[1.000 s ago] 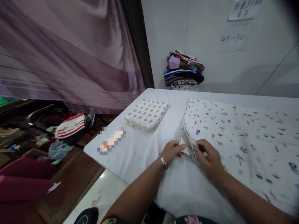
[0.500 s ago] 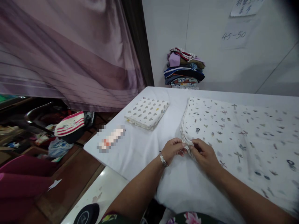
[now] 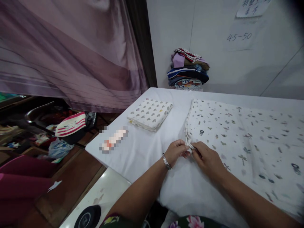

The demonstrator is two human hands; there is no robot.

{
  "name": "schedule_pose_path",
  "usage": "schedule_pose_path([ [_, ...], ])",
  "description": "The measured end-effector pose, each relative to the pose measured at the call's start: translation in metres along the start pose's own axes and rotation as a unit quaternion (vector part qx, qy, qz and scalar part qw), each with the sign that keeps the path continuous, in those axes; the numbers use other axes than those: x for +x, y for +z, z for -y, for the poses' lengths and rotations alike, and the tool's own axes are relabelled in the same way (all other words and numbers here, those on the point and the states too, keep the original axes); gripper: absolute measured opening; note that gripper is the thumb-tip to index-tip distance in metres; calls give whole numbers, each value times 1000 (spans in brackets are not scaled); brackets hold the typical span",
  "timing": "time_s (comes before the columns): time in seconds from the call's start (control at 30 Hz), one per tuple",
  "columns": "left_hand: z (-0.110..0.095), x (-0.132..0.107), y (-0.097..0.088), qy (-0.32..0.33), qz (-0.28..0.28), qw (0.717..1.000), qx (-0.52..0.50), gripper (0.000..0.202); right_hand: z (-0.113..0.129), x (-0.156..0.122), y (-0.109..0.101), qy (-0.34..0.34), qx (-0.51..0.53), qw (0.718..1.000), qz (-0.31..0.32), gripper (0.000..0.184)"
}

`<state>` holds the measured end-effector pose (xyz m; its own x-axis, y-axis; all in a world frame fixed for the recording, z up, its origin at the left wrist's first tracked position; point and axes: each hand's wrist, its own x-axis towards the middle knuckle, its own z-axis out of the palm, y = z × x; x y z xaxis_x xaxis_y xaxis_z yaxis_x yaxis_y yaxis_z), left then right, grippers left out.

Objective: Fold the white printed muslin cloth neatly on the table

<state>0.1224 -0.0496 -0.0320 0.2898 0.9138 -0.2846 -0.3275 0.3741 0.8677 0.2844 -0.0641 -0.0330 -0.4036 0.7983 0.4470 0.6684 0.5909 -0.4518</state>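
A large white cloth (image 3: 220,133) printed with small plants and shapes lies folded in layers over the right part of the table. At its near left corner, my left hand (image 3: 177,151) pinches the layered edges between thumb and fingers. My right hand (image 3: 206,156) grips the same corner from the other side, its fingers curled and close to the left fingertips. The layers bunch up between both hands. Further left rests a neatly folded white cloth (image 3: 150,114) with grey mushroom-like prints, apart from my hands.
A white-covered table (image 3: 142,152) fills the middle. Stacked folded clothes (image 3: 188,69) stand against the wall at the back. A pink curtain (image 3: 95,57) hangs on the left. A blurred-out item (image 3: 114,140) lies near the left edge, and a round black object (image 3: 87,217) sits lower down.
My right fingers have shifted slightly on the cloth's corner, and the bunched edges look rearranged. My left hand keeps its pinch in nearly the same place.
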Motion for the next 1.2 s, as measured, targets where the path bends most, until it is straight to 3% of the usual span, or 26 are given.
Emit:
schedule_pose_path([
  [0.53,2,0,-3,30,23,999,11,31,-4,-1,-3,25,111,994,6,20],
  [0.73,1,0,-2,39,7,998,45,26,-8,3,0,21,163,986,-12,16],
  [1.03,0,1,-1,57,-3,995,79,25,-11,4,4,84,229,970,15,19],
  [1.2,0,1,-1,48,-13,996,78,24,-11,3,4,78,221,972,-14,21],
])
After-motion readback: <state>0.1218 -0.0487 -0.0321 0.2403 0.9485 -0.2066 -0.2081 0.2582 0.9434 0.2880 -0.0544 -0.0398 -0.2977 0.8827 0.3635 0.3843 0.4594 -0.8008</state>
